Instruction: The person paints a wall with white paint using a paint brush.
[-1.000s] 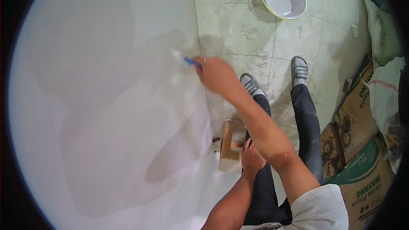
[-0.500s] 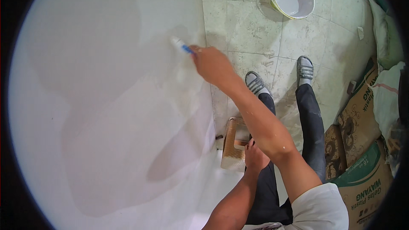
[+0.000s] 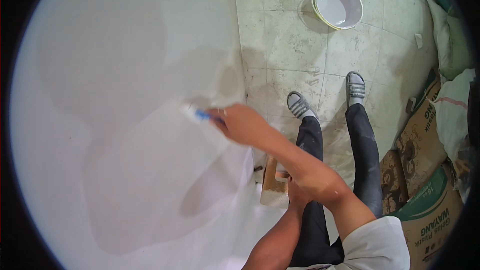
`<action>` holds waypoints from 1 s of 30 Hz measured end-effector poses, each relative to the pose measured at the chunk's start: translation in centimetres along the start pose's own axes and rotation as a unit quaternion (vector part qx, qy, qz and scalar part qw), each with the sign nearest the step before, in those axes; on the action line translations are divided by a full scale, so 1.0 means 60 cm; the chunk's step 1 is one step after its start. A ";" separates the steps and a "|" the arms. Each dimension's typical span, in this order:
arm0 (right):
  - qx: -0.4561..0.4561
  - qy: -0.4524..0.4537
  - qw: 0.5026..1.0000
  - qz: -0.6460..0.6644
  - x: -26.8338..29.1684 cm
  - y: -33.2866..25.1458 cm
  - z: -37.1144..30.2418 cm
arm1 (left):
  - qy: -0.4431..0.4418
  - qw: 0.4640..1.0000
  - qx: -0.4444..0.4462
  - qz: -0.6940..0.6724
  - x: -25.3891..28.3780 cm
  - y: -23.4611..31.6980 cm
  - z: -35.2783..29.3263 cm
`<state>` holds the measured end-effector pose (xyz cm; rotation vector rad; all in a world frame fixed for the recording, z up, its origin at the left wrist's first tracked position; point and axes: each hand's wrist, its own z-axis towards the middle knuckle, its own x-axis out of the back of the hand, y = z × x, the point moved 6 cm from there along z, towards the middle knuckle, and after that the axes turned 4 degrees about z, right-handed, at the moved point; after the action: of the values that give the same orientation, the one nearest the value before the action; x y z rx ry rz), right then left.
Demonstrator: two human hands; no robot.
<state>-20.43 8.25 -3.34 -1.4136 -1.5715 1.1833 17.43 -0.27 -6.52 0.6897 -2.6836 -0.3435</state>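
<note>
My right hand [image 3: 240, 122] is stretched out to the white wall [image 3: 125, 120] and grips a blue-handled tool [image 3: 200, 115] whose pale blade lies on the wall surface. The hand is motion-blurred. My left hand [image 3: 295, 195] is low, close to my body and partly hidden under my right forearm; it holds a tan wooden board [image 3: 273, 182] smeared with pale plaster. Patches of the wall look darker and damp around the tool.
A white bucket [image 3: 340, 5] with pale liquid stands on the tiled floor [image 3: 290, 45] at the top. My legs in dark trousers and grey sandals stand near the wall's foot. Brown paper sacks [image 3: 425, 190] and pale bags are stacked at the right.
My right hand with the tool has swept down and left along the wall. The view has shifted a little. My left hand stays at the board.
</note>
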 end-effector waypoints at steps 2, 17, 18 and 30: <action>0.070 -0.001 0.997 0.044 0.015 -0.032 -0.036 | 0.082 0.938 -0.035 -0.335 0.012 -0.009 -0.010; -0.009 0.026 0.986 0.162 0.056 0.088 0.051 | -0.060 0.911 -0.048 0.404 -0.007 0.067 0.011; -0.034 0.013 0.987 0.158 0.058 0.128 0.063 | -0.073 0.920 -0.034 0.384 -0.001 0.075 0.015; -0.076 0.059 0.994 -0.050 -0.045 0.044 -0.002 | 0.058 0.935 -0.137 0.320 -0.028 0.004 0.012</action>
<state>-19.00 5.59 -5.61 -1.4553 -1.6578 0.9213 18.41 0.87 -7.54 -0.2472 -2.4997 -0.4636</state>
